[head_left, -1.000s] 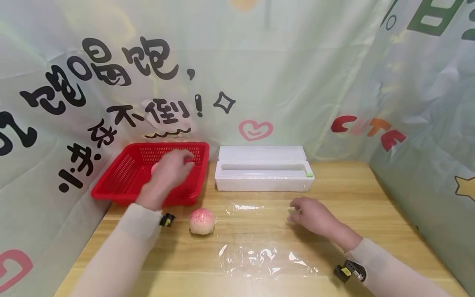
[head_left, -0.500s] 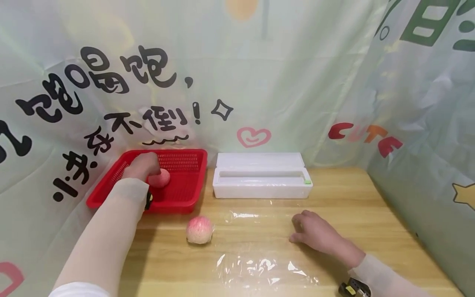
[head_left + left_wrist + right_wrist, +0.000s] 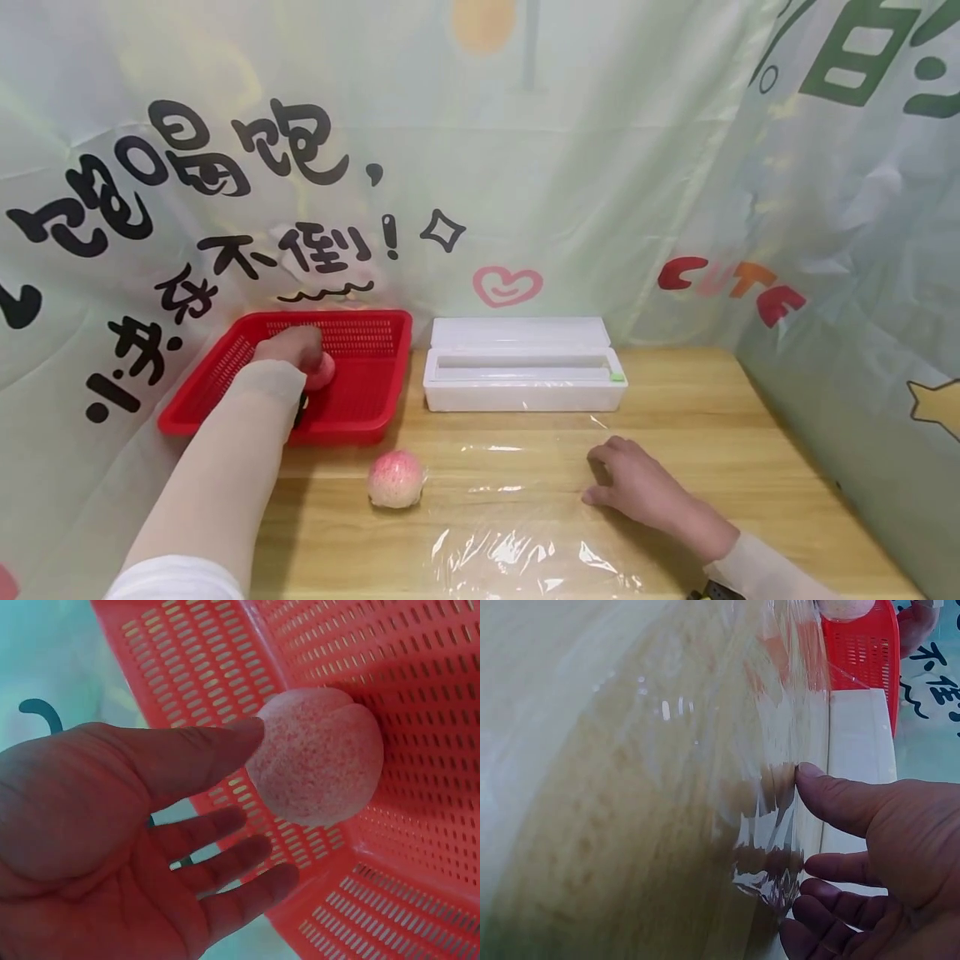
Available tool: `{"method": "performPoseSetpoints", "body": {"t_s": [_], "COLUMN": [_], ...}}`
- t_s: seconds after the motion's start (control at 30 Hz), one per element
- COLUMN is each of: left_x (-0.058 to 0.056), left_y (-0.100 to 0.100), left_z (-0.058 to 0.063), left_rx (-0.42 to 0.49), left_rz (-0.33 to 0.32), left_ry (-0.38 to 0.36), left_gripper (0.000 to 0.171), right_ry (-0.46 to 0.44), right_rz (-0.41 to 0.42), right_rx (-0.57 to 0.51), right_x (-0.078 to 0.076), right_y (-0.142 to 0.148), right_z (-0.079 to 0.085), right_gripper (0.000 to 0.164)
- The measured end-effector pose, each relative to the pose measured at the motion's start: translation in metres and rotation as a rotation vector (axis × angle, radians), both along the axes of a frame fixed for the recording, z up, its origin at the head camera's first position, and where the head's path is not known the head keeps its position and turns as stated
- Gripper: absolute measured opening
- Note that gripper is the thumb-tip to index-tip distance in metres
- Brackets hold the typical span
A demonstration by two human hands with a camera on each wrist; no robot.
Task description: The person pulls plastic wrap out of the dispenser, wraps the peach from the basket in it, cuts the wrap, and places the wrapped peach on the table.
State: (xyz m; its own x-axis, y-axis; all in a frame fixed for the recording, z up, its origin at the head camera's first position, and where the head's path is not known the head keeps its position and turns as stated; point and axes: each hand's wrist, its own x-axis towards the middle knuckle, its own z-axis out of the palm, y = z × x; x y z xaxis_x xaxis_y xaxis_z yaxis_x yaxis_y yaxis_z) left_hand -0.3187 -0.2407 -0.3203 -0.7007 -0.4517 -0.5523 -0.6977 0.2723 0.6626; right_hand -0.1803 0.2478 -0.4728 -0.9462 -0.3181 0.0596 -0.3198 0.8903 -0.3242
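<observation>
Left hand: thumb and fingers spread
Peach: at that thumb's tip, contact unclear, inside red basket
Right hand: loosely spread, clear film at its fingertips

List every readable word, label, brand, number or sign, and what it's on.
"饱喝饱,": black, on cloth backdrop; preceding character cut off.
"不倒!": same cloth; stylised characters before it unclear.
"CUTE": cloth, right side.
Green character, cloth's top right: cut off, unclear.
White box, red basket: no text visible.
</observation>
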Motion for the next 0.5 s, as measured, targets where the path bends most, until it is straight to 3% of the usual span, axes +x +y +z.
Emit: {"method": "performPoseSetpoints", "body": {"t_s": [0.13, 0.27, 0.33, 0.43, 0.5], "left_x": [0.005, 0.002, -0.002, -0.006, -0.008], "left_y": [0.000, -0.002, -0.002, -0.005, -0.006], "left_z": [0.000, -0.001, -0.002, -0.004, -0.006], "left_rx": [-0.006, 0.008, -0.022, -0.138, -0.182], "left_rz": [0.017, 0.023, -0.014, -0.141, -0.180], "left_ry": [0.016, 0.007, -0.001, 0.005, 0.021], "left_gripper": [0.070, 0.069, 0.062, 0.052, 0.049], "right_ry": [0.005, -0.003, -0.003, -0.005, -0.006], "right_rz": [0.003, 0.003, 0.004, 0.006, 0.007], "right_rx": [0.007, 0.009, 0.012, 0.015, 0.016], "right_x": [0.000, -0.001, -0.002, -0.003, -0.004], "right_y": [0.000, 0.000, 0.000, -0.001, -0.001], "right_z": [-0.003, -0.003, -0.003, -0.001, 0.000], "right_gripper": [0.055, 0.056, 0.057, 0.057, 0.057]}}
